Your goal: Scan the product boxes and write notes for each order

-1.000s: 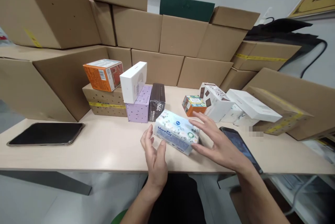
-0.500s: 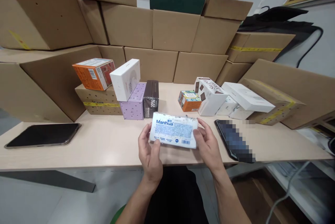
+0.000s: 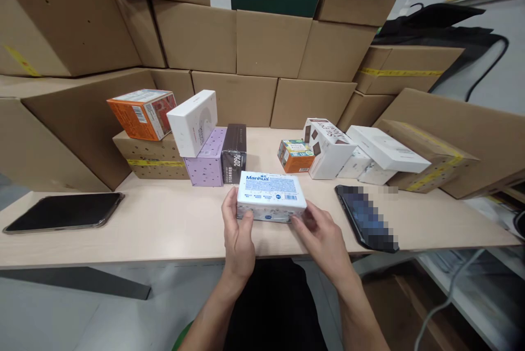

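Note:
A white and blue tissue pack (image 3: 271, 196) marked "Manhua" is between my hands near the front of the table, its printed face up and its long side toward me. My left hand (image 3: 238, 236) grips the left end, thumb on the front side. On the right end, my right hand (image 3: 322, 233) holds with its thumb at the lower front corner and the other fingers partly hidden behind. Just beyond the pack stand a dark brown box (image 3: 234, 154) marked "20%" and a small orange and green box (image 3: 295, 156).
A phone (image 3: 63, 212) lies at left, another phone (image 3: 365, 218) right. Back left are a purple box (image 3: 204, 169), a leaning white box (image 3: 192, 122) and an orange box (image 3: 141, 116). A white carton (image 3: 330, 148) stands back right. Cardboard boxes (image 3: 233, 98) wall the table's rear.
The tissue pack has tipped back from facing me to lying flatter, so its front side now shows. My right thumb has moved from its face to the lower front corner.

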`<state>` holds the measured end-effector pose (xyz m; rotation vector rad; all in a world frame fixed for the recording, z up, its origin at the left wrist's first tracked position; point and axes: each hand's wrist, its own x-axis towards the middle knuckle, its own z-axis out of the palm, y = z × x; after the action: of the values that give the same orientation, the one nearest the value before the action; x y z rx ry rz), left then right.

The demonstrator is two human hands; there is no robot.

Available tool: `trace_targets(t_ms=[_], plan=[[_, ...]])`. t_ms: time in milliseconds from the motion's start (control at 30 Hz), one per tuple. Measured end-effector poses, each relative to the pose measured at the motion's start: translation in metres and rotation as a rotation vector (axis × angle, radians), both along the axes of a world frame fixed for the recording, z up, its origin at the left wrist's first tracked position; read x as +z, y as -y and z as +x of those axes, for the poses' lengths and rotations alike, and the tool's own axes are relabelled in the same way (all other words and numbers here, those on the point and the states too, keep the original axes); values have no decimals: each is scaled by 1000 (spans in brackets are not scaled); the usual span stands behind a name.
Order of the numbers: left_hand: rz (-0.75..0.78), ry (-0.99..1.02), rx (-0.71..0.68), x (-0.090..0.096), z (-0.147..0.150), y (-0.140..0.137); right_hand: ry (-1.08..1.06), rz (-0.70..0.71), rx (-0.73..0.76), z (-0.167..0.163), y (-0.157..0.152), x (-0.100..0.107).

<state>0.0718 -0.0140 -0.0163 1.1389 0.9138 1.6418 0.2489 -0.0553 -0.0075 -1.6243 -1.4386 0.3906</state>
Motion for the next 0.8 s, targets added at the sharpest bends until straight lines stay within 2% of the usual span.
trace_targets(t_ms=[100,233,333,400,567,667,733,800], plan=[[13,41,-5,-1,0,2,81,88,-96,-2,-3,1],[170,94,128,-5,2,9,-106,178,-226,-1,-10,6],[271,110,191,-7,3,13,-215,196,-210,-1,-12,10],[252,92,185,-7,3,13,-212,201,-164,-4,-13,10],[59,-64,57,0,0,3,-137,174,-46,-5,-17,10],[8,-63,4,2,-1,-1,-59,164,-97,6,-21,9],[8,-62,-6,2,-1,-2,79,145,-176,18,-22,8],[16,-79,-10,1,-1,-2,266,53,-210,27,-23,6]])
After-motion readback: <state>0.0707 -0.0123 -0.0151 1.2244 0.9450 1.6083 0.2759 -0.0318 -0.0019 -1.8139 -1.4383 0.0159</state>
